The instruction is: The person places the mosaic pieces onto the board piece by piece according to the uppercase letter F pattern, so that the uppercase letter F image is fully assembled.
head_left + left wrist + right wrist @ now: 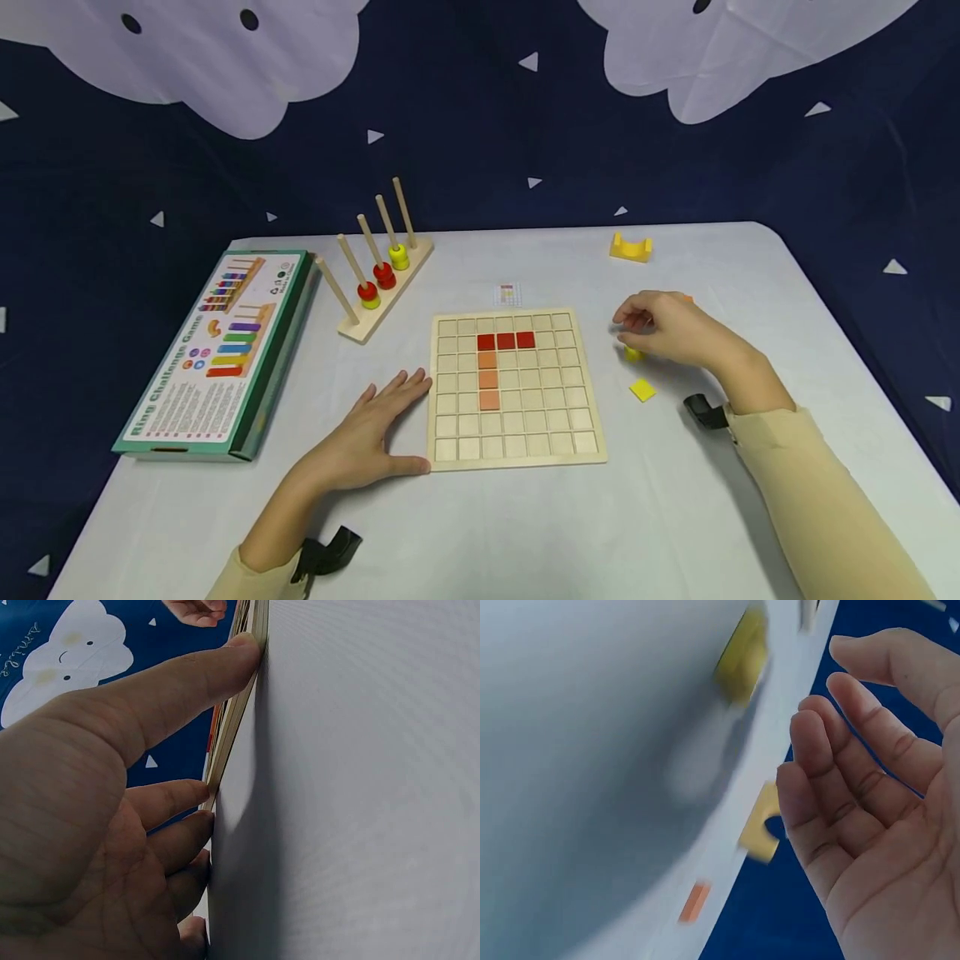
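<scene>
A square wooden grid board (528, 408) lies on the table, with three red tiles (506, 341) in a row and three orange tiles (488, 379) in a column below the leftmost. My left hand (371, 437) is spread along the board's left edge, thumb and fingertips touching its side (234, 724). Over the table right of the board hovers my right hand (667, 329), fingers loosely bent; nothing shows between them in the right wrist view. Under it sits a small yellow piece (633, 354), blurred in the right wrist view. Nearer me lies a flat yellow tile (642, 390).
A wooden peg stand (390, 292) with red and yellow rings stands back left, beside a green-edged game box (213, 354). Behind the board lies a small pattern card (508, 294). A yellow notched block (631, 248) and an orange piece (695, 902) are at the right.
</scene>
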Available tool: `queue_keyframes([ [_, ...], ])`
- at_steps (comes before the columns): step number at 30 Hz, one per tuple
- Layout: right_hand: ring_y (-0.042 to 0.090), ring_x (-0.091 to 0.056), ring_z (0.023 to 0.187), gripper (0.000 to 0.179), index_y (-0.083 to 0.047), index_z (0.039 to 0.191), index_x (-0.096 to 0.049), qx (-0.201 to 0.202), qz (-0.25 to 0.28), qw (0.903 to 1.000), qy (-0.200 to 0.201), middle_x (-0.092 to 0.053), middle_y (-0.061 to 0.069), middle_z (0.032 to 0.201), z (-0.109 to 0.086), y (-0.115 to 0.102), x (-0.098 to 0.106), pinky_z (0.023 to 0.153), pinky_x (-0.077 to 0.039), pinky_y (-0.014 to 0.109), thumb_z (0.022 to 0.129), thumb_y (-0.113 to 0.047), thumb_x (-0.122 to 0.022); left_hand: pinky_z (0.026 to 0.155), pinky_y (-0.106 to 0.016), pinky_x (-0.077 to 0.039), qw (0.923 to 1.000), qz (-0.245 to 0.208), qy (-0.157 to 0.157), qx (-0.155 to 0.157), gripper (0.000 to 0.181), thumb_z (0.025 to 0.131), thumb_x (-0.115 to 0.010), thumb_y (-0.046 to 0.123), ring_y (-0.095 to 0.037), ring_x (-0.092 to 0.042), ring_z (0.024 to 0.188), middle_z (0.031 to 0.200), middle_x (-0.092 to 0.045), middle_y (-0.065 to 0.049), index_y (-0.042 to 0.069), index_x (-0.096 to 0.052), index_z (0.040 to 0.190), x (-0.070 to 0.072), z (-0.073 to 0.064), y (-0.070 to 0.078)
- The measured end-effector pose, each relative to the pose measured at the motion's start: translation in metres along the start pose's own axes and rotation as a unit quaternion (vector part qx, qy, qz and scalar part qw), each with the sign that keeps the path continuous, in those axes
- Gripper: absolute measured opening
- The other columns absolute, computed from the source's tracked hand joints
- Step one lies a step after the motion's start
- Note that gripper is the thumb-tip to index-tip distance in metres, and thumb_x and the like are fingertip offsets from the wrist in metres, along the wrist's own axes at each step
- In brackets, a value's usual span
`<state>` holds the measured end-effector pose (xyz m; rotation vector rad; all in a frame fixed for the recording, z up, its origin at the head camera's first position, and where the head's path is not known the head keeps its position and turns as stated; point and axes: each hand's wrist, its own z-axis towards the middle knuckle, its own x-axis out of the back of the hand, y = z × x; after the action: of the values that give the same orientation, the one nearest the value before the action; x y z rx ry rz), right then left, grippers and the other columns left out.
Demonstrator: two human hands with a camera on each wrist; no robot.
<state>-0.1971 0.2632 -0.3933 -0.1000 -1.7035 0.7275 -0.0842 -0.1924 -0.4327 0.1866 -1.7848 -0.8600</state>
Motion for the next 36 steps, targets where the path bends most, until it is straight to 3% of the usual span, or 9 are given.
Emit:
queue_keyframes([
  [13,0.037,-0.065,0.108,0.039,0.0,0.125,-0.073,-0.048,-0.031,0.9971,0.051,-0.068,0.021,0.118,-0.013,0.053,0.029,0.1,-0.053,0.059,0.091,-0.015,-0.085,0.131,-0.074,-0.008,1.0,0.006,-0.001,-0.001,0.11,0.077,-0.096,0.037,-0.036,-0.022,0.167,0.177,-0.032,-0.008,0.013,-0.038,0.168,-0.001,0.0,-0.001],
  [22,0.043,-0.059,0.12,0.052,0.004,0.135,-0.067,-0.087,-0.029,0.9956,0.02,-0.064,0.026,0.127,-0.012,0.062,0.036,0.11,-0.046,0.064,0.089,-0.015,-0.085,0.131,-0.073,-0.009,0.9999,0.011,0.001,0.002,0.11,0.077,-0.097,0.036,-0.036,-0.023,0.167,0.177,-0.032,-0.008,0.013,-0.038,0.168,-0.001,0.0,-0.001],
  [36,0.045,-0.056,0.117,0.05,0.004,0.135,-0.066,-0.123,-0.062,0.9905,-0.01,-0.059,0.03,0.131,-0.007,0.076,0.038,0.108,-0.044,0.067,0.091,-0.014,-0.081,0.132,-0.072,-0.009,0.9999,0.01,-0.001,0.005,0.11,0.076,-0.097,0.036,-0.035,-0.022,0.167,0.177,-0.032,-0.006,0.014,-0.039,0.168,-0.001,0.001,-0.001],
])
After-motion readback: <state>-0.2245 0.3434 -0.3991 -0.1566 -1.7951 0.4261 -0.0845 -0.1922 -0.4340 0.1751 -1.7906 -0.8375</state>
